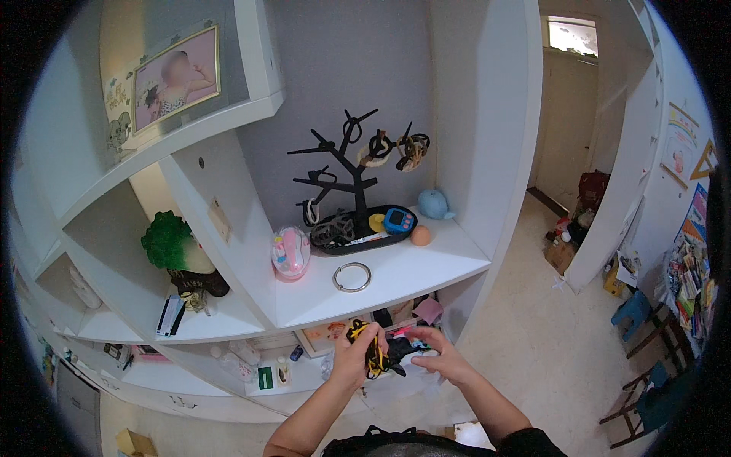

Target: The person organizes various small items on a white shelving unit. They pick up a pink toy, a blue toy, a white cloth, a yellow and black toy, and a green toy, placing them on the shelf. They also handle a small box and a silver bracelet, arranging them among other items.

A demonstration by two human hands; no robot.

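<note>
My left hand (355,356) is closed round a bundle of black-and-yellow cord (376,361), held in front of the lower shelf. Just to its right is my right hand (444,358), its fingers apart and nothing plainly in them. Between the two hands shows a dark piece (399,350); whether it belongs to the bundle or lies behind it I cannot tell. Above them, on the white shelf (411,278), lies a silver ring (352,277). Behind the ring stands a black tree-shaped stand (358,179) with hair ties (412,151) hanging from its branches.
The stand's black tray (364,244) holds a small blue device (398,220). A pink-and-clear case (290,254) sits left of it; a blue whale-shaped figure (434,203) and an orange ball (420,235) sit right. A green-haired head figure (177,244) occupies the left compartment. Stools (647,396) stand far right.
</note>
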